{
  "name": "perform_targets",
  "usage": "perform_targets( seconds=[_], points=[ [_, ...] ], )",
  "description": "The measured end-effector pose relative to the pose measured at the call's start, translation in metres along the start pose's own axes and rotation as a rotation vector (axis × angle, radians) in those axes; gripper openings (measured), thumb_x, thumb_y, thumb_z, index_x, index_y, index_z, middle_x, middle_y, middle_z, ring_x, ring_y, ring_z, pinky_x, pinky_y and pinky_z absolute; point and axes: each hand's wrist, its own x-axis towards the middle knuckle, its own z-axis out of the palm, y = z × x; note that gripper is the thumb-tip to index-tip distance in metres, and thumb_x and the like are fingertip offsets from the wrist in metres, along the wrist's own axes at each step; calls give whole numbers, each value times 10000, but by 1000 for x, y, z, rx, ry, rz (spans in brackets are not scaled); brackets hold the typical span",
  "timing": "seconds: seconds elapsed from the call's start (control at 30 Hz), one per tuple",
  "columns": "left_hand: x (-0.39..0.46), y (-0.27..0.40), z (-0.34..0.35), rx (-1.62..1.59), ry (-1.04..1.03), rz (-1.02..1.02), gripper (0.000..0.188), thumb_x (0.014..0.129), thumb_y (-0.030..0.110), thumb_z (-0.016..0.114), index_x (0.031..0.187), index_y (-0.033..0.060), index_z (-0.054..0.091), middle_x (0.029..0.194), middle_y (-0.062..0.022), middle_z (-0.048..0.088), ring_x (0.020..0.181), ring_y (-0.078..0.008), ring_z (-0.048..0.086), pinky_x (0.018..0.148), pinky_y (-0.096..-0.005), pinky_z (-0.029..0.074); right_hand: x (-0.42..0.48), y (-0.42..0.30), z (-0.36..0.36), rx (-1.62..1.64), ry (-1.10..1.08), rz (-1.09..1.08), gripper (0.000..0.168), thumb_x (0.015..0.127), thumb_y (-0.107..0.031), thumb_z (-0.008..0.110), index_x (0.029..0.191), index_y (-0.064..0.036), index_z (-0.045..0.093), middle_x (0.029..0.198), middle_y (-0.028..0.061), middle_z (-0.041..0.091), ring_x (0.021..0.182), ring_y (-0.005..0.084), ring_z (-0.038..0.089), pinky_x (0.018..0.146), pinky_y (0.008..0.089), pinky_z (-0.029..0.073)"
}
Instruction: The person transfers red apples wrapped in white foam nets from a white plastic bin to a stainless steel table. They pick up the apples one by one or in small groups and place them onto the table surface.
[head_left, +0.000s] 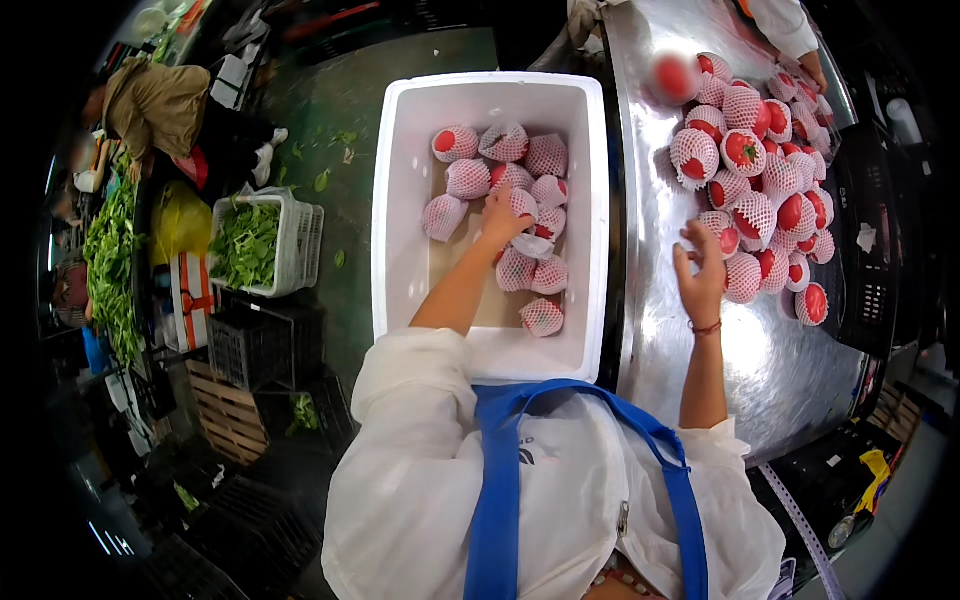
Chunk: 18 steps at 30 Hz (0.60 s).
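My left hand (504, 219) reaches into a white foam box (491, 360), its fingers and thumb around a tomato in a foam net sleeve (523, 202). Several more netted tomatoes (466, 178) lie about it on the box's floor, and one netted tomato (541, 317) sits apart towards the near end. To the right, my right hand (700, 277) is raised over a metal table (660, 360) with its fingers apart and nothing in it. It is beside the left edge of a heap of netted red tomatoes (780, 176).
Another person's hand (814, 71) is at the heap's far end. A black electronic device (862, 247) stands along the table's right side. Left of the box, a white crate of leafy greens (251, 244) rests above black crates (251, 345). A person in a brown jacket (154, 105) bends over greens.
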Motion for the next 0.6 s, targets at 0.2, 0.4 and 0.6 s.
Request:
perform_targets(
  seconds=[0.2, 0.4, 0.6],
  points=[
    [10, -5, 6, 59, -52, -78, 782, 516, 271, 757, 1207, 227, 392, 1104, -210, 421, 1062, -368, 427, 889, -397, 381, -20, 1, 15, 127, -40, 133, 345, 755, -19, 562, 1090, 17, 484, 1042, 122, 535, 902, 189, 573, 674, 264, 486],
    [18, -24, -6, -144, -133, -110, 750, 522, 304, 774, 1167, 142, 427, 1093, -154, 481, 972, -325, 507, 838, -365, 419, -25, -16, 33, 182, -168, 93, 280, 751, -27, 558, 1029, -2, 530, 905, 99, 591, 805, 172, 587, 673, 265, 470],
    [-7, -8, -50, -1033, -334, -422, 576, 690, 311, 696, 1164, 126, 425, 1122, -62, 488, 998, -214, 511, 792, -349, 438, -28, -42, 62, 239, -339, 88, 262, 753, -95, 575, 999, -19, 529, 890, 103, 583, 798, 199, 582, 690, 284, 458]
  ],
)
